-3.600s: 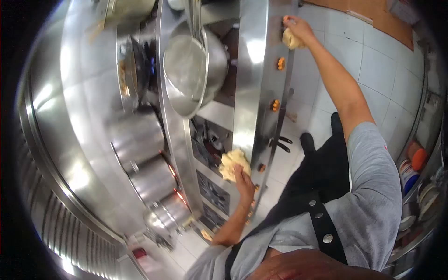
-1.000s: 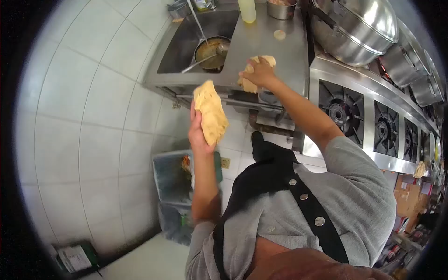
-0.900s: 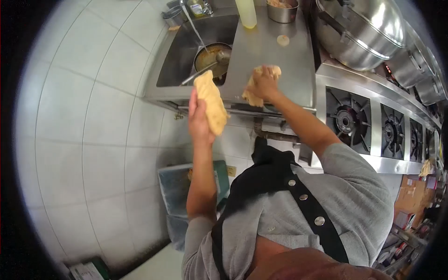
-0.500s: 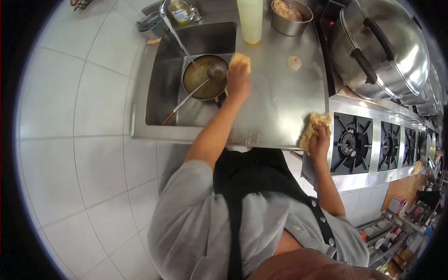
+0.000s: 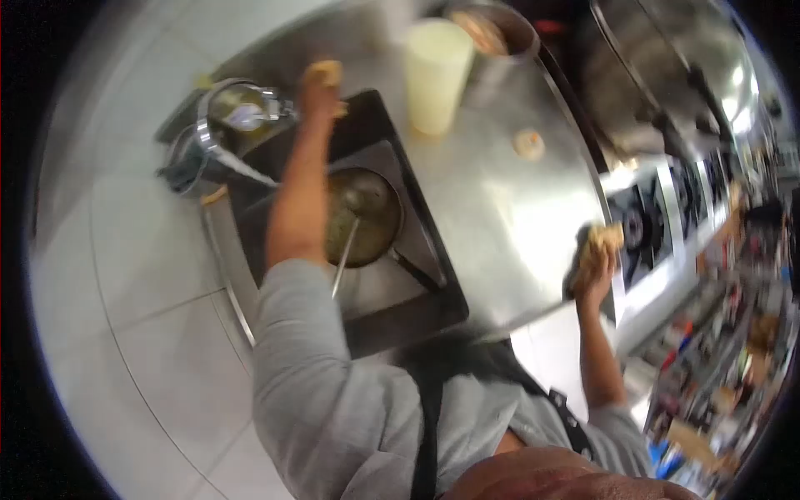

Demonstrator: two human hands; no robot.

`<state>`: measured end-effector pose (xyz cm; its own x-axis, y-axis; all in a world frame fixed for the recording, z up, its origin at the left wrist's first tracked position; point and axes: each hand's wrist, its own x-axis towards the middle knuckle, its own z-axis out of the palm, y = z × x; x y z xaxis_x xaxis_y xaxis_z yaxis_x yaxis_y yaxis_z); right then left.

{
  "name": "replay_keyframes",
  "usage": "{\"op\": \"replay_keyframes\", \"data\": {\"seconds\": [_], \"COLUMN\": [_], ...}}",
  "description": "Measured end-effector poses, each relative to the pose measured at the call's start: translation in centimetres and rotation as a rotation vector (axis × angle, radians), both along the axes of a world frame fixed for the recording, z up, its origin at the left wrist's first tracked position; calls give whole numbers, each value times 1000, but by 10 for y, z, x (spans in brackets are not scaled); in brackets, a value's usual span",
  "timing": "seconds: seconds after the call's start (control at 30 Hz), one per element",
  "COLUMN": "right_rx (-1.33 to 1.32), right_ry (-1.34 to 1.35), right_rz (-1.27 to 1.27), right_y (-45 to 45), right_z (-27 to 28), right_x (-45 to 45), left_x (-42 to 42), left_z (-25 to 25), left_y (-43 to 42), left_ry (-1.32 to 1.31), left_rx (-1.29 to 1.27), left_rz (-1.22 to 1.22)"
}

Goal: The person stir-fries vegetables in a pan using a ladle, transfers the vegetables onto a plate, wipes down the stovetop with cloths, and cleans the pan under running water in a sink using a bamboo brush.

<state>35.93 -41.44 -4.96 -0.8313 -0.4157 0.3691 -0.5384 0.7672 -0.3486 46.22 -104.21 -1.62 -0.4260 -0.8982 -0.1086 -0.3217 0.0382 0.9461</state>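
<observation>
My left hand point(image 5: 317, 102), blurred by motion, is closed on a yellow cloth point(image 5: 327, 72) at the back edge of the sink point(image 5: 435, 242). Below that forearm, a frying pan point(image 5: 379, 237) with murky liquid sits in the sink, its dark handle pointing to the near right. A ladle point(image 5: 345, 257) rests in the pan, its handle partly hidden by my sleeve. Water point(image 5: 242, 168) runs from the tap point(image 5: 202, 125) toward the sink. At the counter's right edge, my right hand point(image 5: 593, 275) grips another crumpled yellow cloth point(image 5: 603, 239).
On the steel counter point(image 5: 500, 225) stand a tall pale-yellow container point(image 5: 435, 83), a metal pot point(image 5: 521, 37) and a small round item point(image 5: 528, 144). A bottle point(image 5: 240, 112) is behind the tap. Burners point(image 5: 642, 221) and a large lidded pot point(image 5: 667, 75) are on the right.
My left hand has moved with its cloth from the counter right of the sink, left and away to the sink's back edge. The view has turned; my right hand stays at the counter's edge.
</observation>
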Motion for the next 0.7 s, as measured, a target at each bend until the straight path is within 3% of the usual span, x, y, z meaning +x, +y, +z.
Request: {"op": "replay_keyframes", "data": {"seconds": [0.07,0.1,0.17,0.2,0.23,0.27,0.3,0.33,0.37,0.4,0.47,0.5,0.53,0.57,0.6,0.7], "right_rx": [-7,-11,-32,1,-11,6,-203,-815,-396,30,20,44,-13,-35,-123,-106], "right_ry": [-35,-49,-39,-63,-109,-24,-199,-911,-777,-641,-352,-184,-175,-23,-108,-41], "right_rz": [-16,-10,-4,-28,-137,-94,-132,-453,-375,-372,-210,-130,-95,-51,-43,-29], "right_y": [3,4,7,4,-1,7,5,4,2,-1,-2,-3,0,-5,-4,2], "right_z": [4,0,-3,4,5,-7,-8,-12,-19,-19,-2,15,21,8,29,29], "right_x": [-4,-7,-8,-6,-3,-7,-5,-9,0,-3,10,8,4,7,9,10], "left_x": [43,64,81,74,65,43,14,-12,-49,-76,-70,-54,-26,3,12,4], "left_z": [-21,-22,-2,30,34,30,35,26,7,-21,8,36,8,-20,-21,-19], "left_y": [-16,4,94,160,206,238,258,261,266,267,315,333,347,361,401,475], "left_ry": [-446,-252,-86,-63,40,211,288,250,267,103,98,86,19,-74,-14,59], "left_rx": [-392,-540,-174,-186,-287,-432,-556,-649,-739,-976,-278,242,-288,-839,-844,-722], "left_rz": [-182,-235,-231,-265,-369,-449,-499,-524,-578,-727,-821,-794,-857,-747,-823,-1111]}}
